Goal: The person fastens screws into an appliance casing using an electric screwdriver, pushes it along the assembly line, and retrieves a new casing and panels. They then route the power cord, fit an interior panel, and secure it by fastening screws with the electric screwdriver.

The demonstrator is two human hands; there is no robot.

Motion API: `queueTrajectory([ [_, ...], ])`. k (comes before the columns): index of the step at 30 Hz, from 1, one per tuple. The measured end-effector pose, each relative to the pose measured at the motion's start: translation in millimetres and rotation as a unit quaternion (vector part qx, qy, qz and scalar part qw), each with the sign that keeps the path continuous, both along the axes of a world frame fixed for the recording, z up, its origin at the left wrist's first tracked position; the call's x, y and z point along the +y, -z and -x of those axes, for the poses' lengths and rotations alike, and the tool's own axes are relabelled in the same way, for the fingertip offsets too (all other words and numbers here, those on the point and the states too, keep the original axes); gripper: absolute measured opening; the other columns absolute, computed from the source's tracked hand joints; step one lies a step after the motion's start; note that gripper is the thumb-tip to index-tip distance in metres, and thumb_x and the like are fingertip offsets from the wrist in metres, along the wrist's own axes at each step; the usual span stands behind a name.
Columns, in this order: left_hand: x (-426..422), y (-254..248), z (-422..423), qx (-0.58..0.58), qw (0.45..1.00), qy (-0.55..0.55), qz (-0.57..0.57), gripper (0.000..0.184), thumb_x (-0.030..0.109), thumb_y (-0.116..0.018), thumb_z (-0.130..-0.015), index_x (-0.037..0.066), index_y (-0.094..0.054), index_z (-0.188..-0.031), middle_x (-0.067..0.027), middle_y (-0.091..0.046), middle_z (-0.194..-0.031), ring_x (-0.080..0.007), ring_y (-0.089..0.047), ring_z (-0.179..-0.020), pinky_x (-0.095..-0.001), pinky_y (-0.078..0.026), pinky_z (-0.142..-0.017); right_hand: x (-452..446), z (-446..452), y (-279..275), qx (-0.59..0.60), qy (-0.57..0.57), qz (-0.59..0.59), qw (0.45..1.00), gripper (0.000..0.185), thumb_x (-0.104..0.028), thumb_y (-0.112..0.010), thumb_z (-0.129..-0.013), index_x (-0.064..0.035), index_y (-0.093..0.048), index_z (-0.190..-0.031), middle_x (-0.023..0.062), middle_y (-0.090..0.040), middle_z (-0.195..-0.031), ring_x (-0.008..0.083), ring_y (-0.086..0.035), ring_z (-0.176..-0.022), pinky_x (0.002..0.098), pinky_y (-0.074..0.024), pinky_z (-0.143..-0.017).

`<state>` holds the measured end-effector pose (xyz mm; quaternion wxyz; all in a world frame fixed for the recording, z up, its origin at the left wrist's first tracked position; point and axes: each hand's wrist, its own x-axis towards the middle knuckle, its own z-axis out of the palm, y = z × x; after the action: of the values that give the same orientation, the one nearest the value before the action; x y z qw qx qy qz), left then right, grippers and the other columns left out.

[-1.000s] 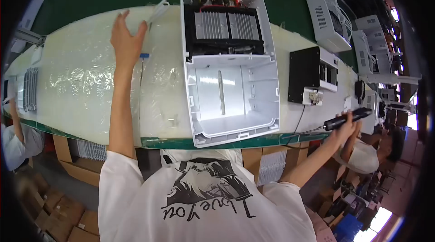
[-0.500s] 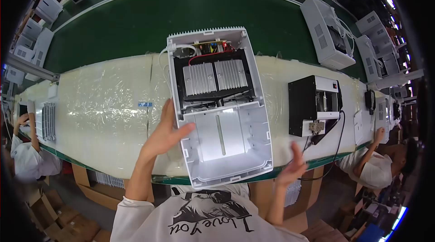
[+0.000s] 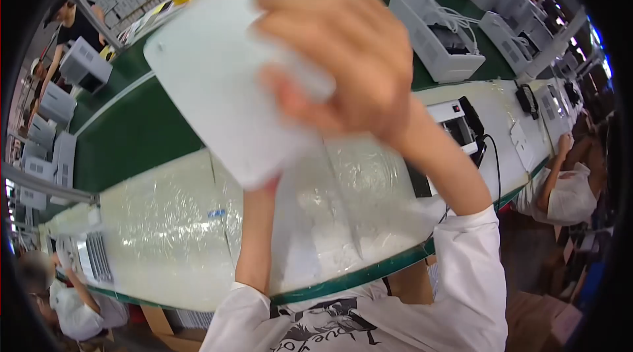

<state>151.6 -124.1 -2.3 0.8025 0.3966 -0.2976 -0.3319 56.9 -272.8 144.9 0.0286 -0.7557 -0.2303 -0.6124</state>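
Observation:
A white appliance housing (image 3: pixel 204 82) is up off the table and tilted, its smooth outer face toward me. Its open inside, with the metal heat sinks, is hidden now. My right hand (image 3: pixel 356 55) is closed at the housing's right side, close to the camera and blurred, with the thumb across the near face. Only a sliver of my left hand (image 3: pixel 271 184) shows under the lower corner of the housing. That hand supports it from below, and its fingers are out of sight behind it.
Plastic film covers the worktable (image 3: pixel 158 240). A black-and-white machine (image 3: pixel 455 115) with a black cable stands at right, partly behind my forearm. Another open white housing (image 3: pixel 435 39) sits on the green belt (image 3: pixel 148 131). Co-workers sit at both sides.
The housing has been lifted from the table and turned, so its outer face shows instead of its inside. My right hand has gone from beside it to its right side.

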Motion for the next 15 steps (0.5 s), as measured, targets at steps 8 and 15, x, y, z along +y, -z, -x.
queueTrajectory([
  [8,-84.2,-24.4,-158.5,0.748,0.577,0.039,0.327,0.055,0.022,-0.037,-0.1,0.002,-0.018,-0.147,-0.0215,-0.009,-0.153,-0.0436,-0.011,-0.14,-0.0577,-0.035,-0.108,-287.0,22.7,122.5,0.269,0.521,-0.074,0.807,0.032,-0.029,-0.068,-0.077,-0.0037,-0.062,-0.096,0.0124,-0.063,-0.091,0.0299,-0.061,-0.092,0.0401,-0.0494,-0.078],
  [15,-150.0,39.4,-184.4,0.532,0.763,-0.013,0.366,0.045,0.012,-0.049,-0.092,-0.007,-0.04,-0.132,-0.02,-0.043,-0.137,-0.0348,-0.043,-0.127,-0.0483,-0.039,-0.108,-400.3,74.1,201.6,0.384,0.662,-0.075,0.639,0.045,-0.033,-0.075,-0.071,-0.0042,-0.059,-0.101,0.0139,-0.057,-0.111,0.0312,-0.054,-0.109,0.0446,-0.0438,-0.09],
])
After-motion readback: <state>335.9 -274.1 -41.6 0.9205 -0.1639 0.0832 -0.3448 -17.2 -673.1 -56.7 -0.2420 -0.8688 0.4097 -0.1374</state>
